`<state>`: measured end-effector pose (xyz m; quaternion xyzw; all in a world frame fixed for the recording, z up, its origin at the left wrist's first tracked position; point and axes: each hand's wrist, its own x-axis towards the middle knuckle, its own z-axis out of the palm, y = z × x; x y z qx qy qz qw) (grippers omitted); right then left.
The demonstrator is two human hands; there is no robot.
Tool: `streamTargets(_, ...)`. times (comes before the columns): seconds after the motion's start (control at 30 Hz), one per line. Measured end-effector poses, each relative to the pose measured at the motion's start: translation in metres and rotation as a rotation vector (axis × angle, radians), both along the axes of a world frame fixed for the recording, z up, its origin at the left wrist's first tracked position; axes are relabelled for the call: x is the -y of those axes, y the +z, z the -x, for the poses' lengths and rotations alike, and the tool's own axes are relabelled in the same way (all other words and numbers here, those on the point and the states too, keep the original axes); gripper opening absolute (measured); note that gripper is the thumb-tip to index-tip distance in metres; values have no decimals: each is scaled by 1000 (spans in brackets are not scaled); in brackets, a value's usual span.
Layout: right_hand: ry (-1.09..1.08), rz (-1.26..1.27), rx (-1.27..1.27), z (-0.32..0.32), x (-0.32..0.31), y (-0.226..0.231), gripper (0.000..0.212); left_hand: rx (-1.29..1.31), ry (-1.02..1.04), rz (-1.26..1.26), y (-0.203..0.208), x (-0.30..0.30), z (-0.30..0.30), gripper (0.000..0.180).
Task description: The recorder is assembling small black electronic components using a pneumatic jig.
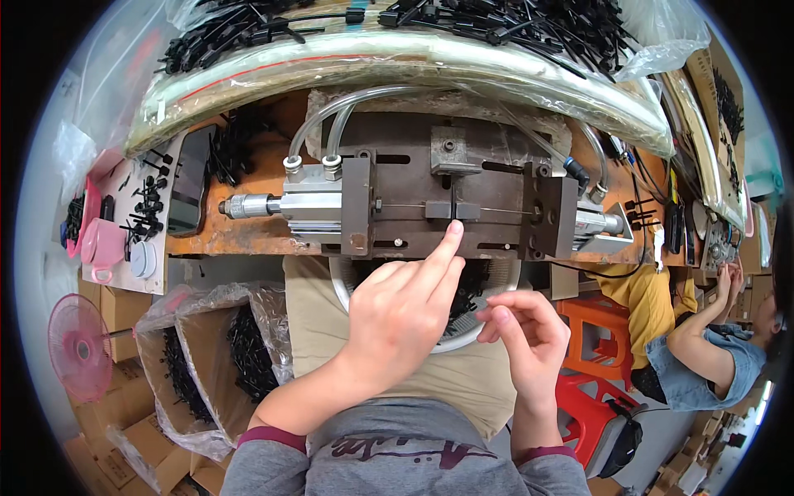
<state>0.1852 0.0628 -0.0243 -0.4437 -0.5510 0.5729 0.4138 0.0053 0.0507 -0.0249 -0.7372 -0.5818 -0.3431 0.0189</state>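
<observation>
A metal press jig [451, 194] with two pneumatic cylinders is bolted to an orange bench [256, 178]. My left hand [405, 310] reaches up, its index finger tip touching the small block at the jig's centre slot. My right hand [525, 326] hovers lower, to the right, thumb and fingers pinched around a thin dark piece that is barely visible. Below both hands sits a white bowl [484, 310] of small black parts on my lap.
Clear bags of black plastic parts [496, 29] lie across the bench's far side. A lined box of black parts [236, 347] stands at my left, with a pink fan [78, 347] beyond. Another person [703, 347] sits on red stools at the right.
</observation>
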Motion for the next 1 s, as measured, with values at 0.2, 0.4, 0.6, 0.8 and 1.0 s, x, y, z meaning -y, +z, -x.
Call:
streamTargets(0.2,-14,-44,70,1,1,4,10,-32,0,43,6,-9,3,25)
streamTargets(0.4,48,-142,79,3,-12,18,11,-39,5,80,7,-7,3,25)
streamTargets(0.6,-39,-533,166,13,-59,56,10,-50,2,38,7,-9,4,24)
streamTargets(0.8,-93,-1088,607,52,-149,116,22,-40,-9,52,4,-7,9,23)
streamTargets(1.0,99,-1041,1248,86,-216,143,55,64,-88,87,13,2,12,23)
